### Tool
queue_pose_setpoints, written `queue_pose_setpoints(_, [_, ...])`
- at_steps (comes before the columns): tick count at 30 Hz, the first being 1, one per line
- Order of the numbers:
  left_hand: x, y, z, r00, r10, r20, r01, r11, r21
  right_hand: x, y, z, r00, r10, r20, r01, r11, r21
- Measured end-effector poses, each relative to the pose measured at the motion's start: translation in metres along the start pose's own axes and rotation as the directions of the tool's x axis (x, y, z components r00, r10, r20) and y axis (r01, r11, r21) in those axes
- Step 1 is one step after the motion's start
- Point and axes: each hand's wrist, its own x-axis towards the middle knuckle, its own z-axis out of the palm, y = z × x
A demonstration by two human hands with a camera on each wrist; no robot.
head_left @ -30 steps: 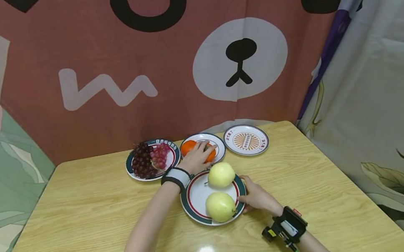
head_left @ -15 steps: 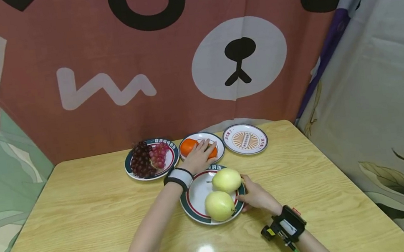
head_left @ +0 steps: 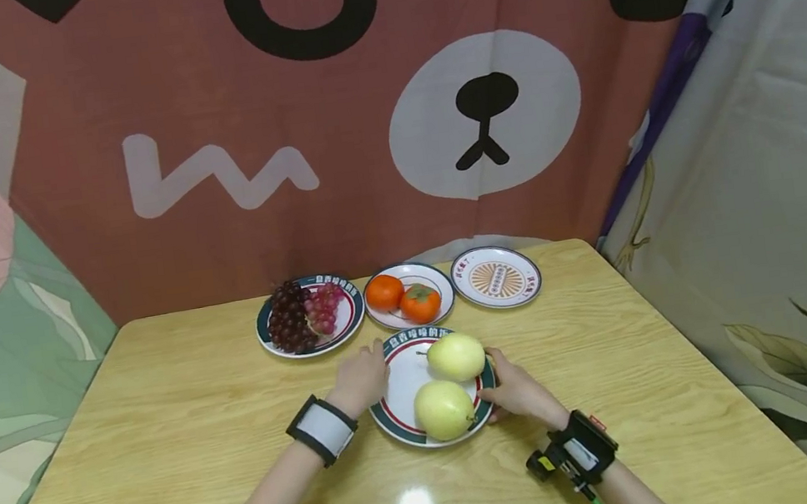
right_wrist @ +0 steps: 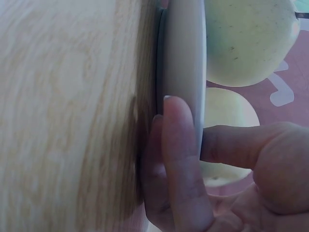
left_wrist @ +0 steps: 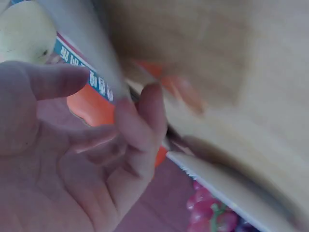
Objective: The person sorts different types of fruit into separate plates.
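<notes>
Two yellow-green pears, the far one (head_left: 456, 357) and the near one (head_left: 443, 409), lie on a green-rimmed plate (head_left: 402, 378) at mid-table. My right hand (head_left: 522, 393) grips this plate's right rim; the right wrist view shows its thumb (right_wrist: 236, 147) over the rim and fingers (right_wrist: 179, 150) beneath. At the plate's left rim is my left hand (head_left: 360, 379), with its fingers loosely bent. In the left wrist view, its thumb (left_wrist: 60, 81) overlaps the lettered rim, apart from the fingertips. Behind the pears, two orange persimmons (head_left: 421, 304) sit on a white plate (head_left: 430, 272).
Dark grapes (head_left: 289, 321) and pink grapes (head_left: 323, 308) share a green-rimmed plate (head_left: 349, 330) at back left. At back right stands a small plate with a sunburst print (head_left: 497, 278). Behind the wooden table (head_left: 191, 429) hangs a printed curtain (head_left: 328, 127).
My left hand has left the persimmons and come back to the pear plate's left rim. The far pear has shifted right and nearer the other pear. My right hand stays at the right rim.
</notes>
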Motion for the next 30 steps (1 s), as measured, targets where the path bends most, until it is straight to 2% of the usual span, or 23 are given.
queue_pose_setpoints(3, [-0.007, -0.001, 0.008, 1.0, -0.011, 0.016, 0.011, 0.999, -0.034, -0.001, 0.0, 0.0, 1.0, -0.02, -0.011, 0.02, 0.999, -0.041])
queue_pose_setpoints(5, [-0.009, 0.0, 0.011, 1.0, -0.019, 0.016, 0.02, 0.998, -0.066, -0.002, -0.003, -0.002, 0.997, -0.069, -0.047, 0.06, 0.984, -0.165])
queue_pose_setpoints(6, [-0.009, 0.0, 0.013, 1.0, -0.025, 0.014, 0.026, 0.996, -0.081, -0.002, -0.005, -0.003, 0.991, -0.12, -0.065, 0.101, 0.964, -0.247])
queue_pose_setpoints(7, [-0.009, 0.0, 0.014, 0.999, -0.031, 0.016, 0.032, 0.996, -0.089, -0.002, -0.008, -0.004, 0.981, -0.181, -0.074, 0.146, 0.929, -0.341])
queue_pose_setpoints(8, [-0.009, 0.0, 0.014, 0.999, -0.039, 0.026, 0.041, 0.994, -0.101, -0.001, -0.01, -0.005, 0.963, -0.26, -0.076, 0.202, 0.877, -0.437])
queue_pose_setpoints(10, [-0.009, 0.0, 0.015, 0.997, -0.053, 0.049, 0.059, 0.991, -0.117, 0.002, -0.016, -0.007, 0.91, -0.413, -0.028, 0.315, 0.735, -0.6])
queue_pose_setpoints(12, [-0.008, 0.0, 0.016, 0.996, -0.062, 0.07, 0.071, 0.989, -0.131, 0.008, -0.021, -0.009, 0.832, -0.549, 0.074, 0.446, 0.584, -0.678])
queue_pose_setpoints(14, [-0.007, 0.001, 0.016, 0.994, -0.065, 0.088, 0.078, 0.986, -0.15, 0.016, -0.025, -0.01, 0.754, -0.631, 0.182, 0.548, 0.45, -0.705])
queue_pose_setpoints(17, [-0.007, 0.001, 0.016, 0.993, -0.065, 0.098, 0.08, 0.983, -0.166, 0.028, -0.028, -0.009, 0.668, -0.687, 0.286, 0.621, 0.303, -0.723])
queue_pose_setpoints(19, [-0.007, 0.0, 0.016, 0.993, -0.065, 0.098, 0.08, 0.982, -0.17, 0.036, -0.029, -0.007, 0.629, -0.707, 0.324, 0.634, 0.225, -0.74])
queue_pose_setpoints(21, [-0.007, -0.001, 0.017, 0.994, -0.066, 0.093, 0.081, 0.982, -0.17, 0.043, -0.029, -0.005, 0.604, -0.715, 0.353, 0.632, 0.159, -0.758])
queue_pose_setpoints(24, [-0.007, -0.002, 0.018, 0.994, -0.063, 0.084, 0.076, 0.984, -0.164, 0.054, -0.029, -0.004, 0.579, -0.715, 0.392, 0.621, 0.076, -0.78])
queue_pose_setpoints(26, [-0.008, -0.002, 0.017, 0.995, -0.056, 0.079, 0.068, 0.985, -0.159, 0.061, -0.03, -0.007, 0.577, -0.708, 0.408, 0.62, 0.053, -0.783])
queue_pose_setpoints(28, [-0.009, -0.001, 0.016, 0.996, -0.045, 0.072, 0.055, 0.987, -0.15, 0.071, -0.029, -0.016, 0.577, -0.714, 0.396, 0.617, 0.063, -0.785])
queue_pose_setpoints(29, [-0.009, -0.001, 0.015, 0.997, -0.041, 0.071, 0.052, 0.987, -0.15, 0.077, -0.029, -0.023, 0.576, -0.726, 0.376, 0.613, 0.079, -0.786])
queue_pose_setpoints(30, [-0.009, -0.001, 0.015, 0.996, -0.041, 0.075, 0.051, 0.988, -0.149, 0.083, -0.027, -0.03, 0.578, -0.74, 0.342, 0.605, 0.108, -0.789])
